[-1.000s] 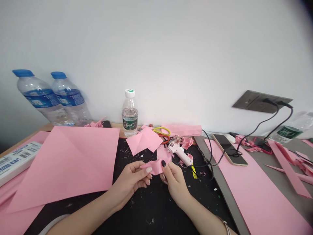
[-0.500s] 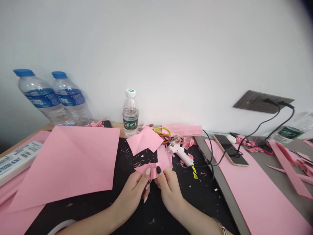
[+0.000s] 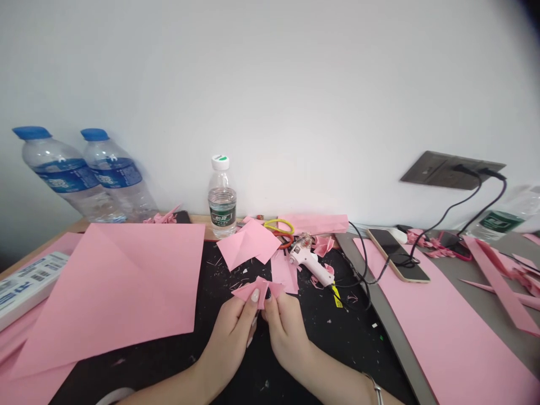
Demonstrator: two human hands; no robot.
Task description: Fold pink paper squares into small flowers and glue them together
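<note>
Between both hands, above the black mat (image 3: 261, 360), is a small folded piece of pink paper (image 3: 261, 288) with pleats near its middle. My left hand (image 3: 230, 332) pinches its left part, thumb on top and fingers curled beneath. The right part is gripped by my right hand (image 3: 287, 326), its dark-nailed thumb pressed at the central fold. Just beyond the hands lie pink paper squares (image 3: 248, 243) and a pink strip (image 3: 284, 272). A pale pink glue gun (image 3: 312, 263) rests to the right of them.
A small water bottle (image 3: 222, 199) stands by the wall; two larger bottles (image 3: 112, 174) lean at the left. Large pink sheets (image 3: 135, 281) and a white box (image 3: 31, 287) lie left. Rightward are a phone (image 3: 397, 256), cables, another pink sheet (image 3: 447, 326) and paper scraps.
My right thumb has shifted slightly left and the hands are closer together. The pink paper's pleats are folded more tightly. The camera view has tilted a little.
</note>
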